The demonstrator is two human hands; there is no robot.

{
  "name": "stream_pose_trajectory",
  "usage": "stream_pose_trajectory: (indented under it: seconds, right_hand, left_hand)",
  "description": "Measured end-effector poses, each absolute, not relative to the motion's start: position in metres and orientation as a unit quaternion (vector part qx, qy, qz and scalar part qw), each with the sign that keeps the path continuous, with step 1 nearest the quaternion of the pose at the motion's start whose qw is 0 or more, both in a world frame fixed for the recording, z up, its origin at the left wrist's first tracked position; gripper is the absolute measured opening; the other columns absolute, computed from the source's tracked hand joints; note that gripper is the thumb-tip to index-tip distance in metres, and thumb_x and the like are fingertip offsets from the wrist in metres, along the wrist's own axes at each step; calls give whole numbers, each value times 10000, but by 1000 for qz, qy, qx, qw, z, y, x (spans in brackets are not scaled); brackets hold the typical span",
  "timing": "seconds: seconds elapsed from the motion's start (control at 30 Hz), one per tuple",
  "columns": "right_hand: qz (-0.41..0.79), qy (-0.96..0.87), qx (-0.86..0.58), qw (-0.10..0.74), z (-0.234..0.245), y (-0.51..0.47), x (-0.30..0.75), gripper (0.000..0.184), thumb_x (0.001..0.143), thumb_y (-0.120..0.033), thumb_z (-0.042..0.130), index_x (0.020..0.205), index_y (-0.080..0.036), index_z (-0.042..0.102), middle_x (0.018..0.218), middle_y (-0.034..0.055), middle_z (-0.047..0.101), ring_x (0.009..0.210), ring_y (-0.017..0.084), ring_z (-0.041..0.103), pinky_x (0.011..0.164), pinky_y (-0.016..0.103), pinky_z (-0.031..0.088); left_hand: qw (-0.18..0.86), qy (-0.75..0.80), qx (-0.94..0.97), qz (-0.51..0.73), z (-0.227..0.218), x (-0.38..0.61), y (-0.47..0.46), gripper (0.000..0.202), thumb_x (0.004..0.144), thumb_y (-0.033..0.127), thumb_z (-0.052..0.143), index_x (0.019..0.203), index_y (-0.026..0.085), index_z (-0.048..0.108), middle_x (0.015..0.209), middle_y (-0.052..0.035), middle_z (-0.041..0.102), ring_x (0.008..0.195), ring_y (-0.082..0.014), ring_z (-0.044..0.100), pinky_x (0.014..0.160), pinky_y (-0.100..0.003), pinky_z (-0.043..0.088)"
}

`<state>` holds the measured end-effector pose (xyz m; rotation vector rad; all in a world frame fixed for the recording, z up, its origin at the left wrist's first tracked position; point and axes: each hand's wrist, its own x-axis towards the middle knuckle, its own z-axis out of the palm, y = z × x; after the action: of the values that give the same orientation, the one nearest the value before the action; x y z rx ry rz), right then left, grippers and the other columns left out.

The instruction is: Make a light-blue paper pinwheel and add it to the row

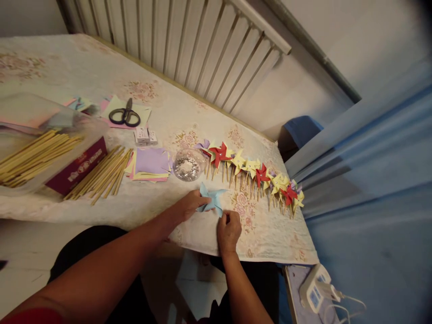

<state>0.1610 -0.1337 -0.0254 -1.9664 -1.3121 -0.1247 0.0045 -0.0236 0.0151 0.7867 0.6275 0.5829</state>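
Observation:
A light blue paper pinwheel [212, 201] is held just above the tablecloth in front of me. My left hand [191, 204] pinches it from the left, the thumb lying across its folded middle. Curled closed, my right hand [230, 228] grips the pinwheel's lower right blade at its tip. No stick shows on this pinwheel. Just beyond it stands a clear round dish [187, 165] of small shiny metal pins. Finished pinwheels [251, 167] in red, yellow and purple lie in a row to the right, on wooden sticks.
Coloured paper squares [151, 161], loose wooden sticks [101, 175] and a plastic box [91, 130] are on the left. Behind them are scissors [125, 116] on paper and small white boxes [146, 136]. A power strip [315, 288] sits at lower right, beside a blue curtain [371, 202].

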Motion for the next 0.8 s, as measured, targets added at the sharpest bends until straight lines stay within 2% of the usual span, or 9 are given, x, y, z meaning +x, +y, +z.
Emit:
stream_pose_trajectory:
  seconds: [0.13, 0.23, 0.33, 0.4, 0.5, 0.63, 0.73, 0.8]
  right_hand:
    - [41, -383, -789, 479, -18, -124, 176, 224, 835, -355, 520, 715, -196, 623, 702, 16, 633, 673, 172, 556, 682, 298, 456]
    - [108, -316, -773, 539, 9, -101, 185, 224, 774, -402, 560, 687, -198, 588, 588, -29, 553, 547, 144, 497, 551, 268, 428]
    - [127, -353, -729, 572, 52, -67, 177, 200, 750, -389, 585, 764, -190, 607, 631, -29, 588, 537, 123, 510, 529, 239, 421]
    - [141, -423, -701, 557, 81, -41, 162, 183, 751, -366, 581, 771, -188, 616, 637, -25, 599, 554, 124, 533, 543, 234, 430]
    - [175, -572, -662, 452, 112, -2, 133, 150, 775, -308, 573, 802, -182, 649, 689, -16, 636, 600, 130, 574, 596, 243, 454]
    - [155, -744, -620, 194, 119, 43, 98, 119, 800, -158, 562, 755, -175, 671, 704, -3, 670, 692, 140, 617, 693, 243, 456]
    - [70, -778, -624, 15, 108, 69, 80, 146, 814, -107, 588, 826, -158, 724, 848, 65, 745, 833, 178, 664, 780, 263, 464]
    - [29, -773, -629, -72, 99, 82, 72, 182, 838, -106, 590, 922, -140, 748, 967, 121, 763, 924, 206, 685, 815, 270, 472]
  left_hand:
    - [839, 290, 365, 279, 14, 5, -22, 223, 621, 290, 720, 778, 140, 668, 695, -12, 699, 624, -130, 602, 643, -241, 451]
    - [845, 287, 354, 281, 13, 3, -23, 224, 628, 286, 723, 787, 140, 665, 695, -10, 696, 619, -129, 594, 637, -244, 448]
    - [846, 279, 355, 282, 12, 2, -24, 201, 642, 271, 713, 779, 130, 675, 684, -19, 689, 610, -129, 581, 632, -246, 441]
    - [840, 277, 369, 284, 11, 3, -24, 170, 652, 257, 692, 755, 122, 678, 658, -24, 677, 582, -123, 557, 605, -242, 418]
    - [834, 284, 379, 284, 10, 5, -23, 120, 667, 228, 652, 722, 123, 668, 640, -38, 675, 567, -125, 550, 583, -238, 399]
    - [833, 301, 373, 278, 11, 7, -23, 68, 683, 187, 623, 703, 128, 652, 619, -39, 667, 563, -132, 562, 585, -243, 408]
    - [835, 302, 367, 277, 12, 8, -24, 44, 681, 171, 623, 695, 136, 645, 600, -27, 649, 555, -133, 554, 580, -249, 404]
    - [837, 294, 369, 277, 13, 9, -25, 37, 666, 173, 639, 683, 141, 644, 598, -25, 641, 562, -134, 552, 578, -252, 397]
